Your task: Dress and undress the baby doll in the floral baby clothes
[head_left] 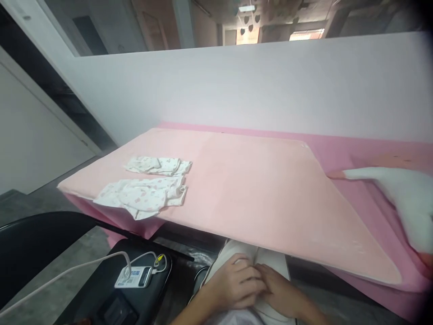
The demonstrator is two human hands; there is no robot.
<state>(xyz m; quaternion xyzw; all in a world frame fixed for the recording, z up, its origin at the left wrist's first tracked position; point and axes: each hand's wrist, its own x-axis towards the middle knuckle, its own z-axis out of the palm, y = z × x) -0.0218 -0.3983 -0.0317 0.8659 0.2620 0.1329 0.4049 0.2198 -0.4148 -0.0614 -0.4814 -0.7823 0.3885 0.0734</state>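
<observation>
My left hand [237, 282] rests in my lap with its fingers bent and close together, lying over my right hand [282, 289]. No object shows in the left hand. The fingers of the right hand are mostly hidden beneath it. In front of both hands is a table with a pale pink mat [257, 189]. On the mat's left part lie two folded white printed garments of small size: a larger one [144, 194] near the front edge and a smaller one [158, 165] behind it. Both hands are below the table edge, apart from the garments.
A doll-like figure in white clothing [402, 194] lies at the right on a darker pink cloth [341, 153]. At lower left, a black chair [145, 248] bears a white power bank [133, 276] with cables and a dark device [117, 309]. A white wall [250, 90] stands behind.
</observation>
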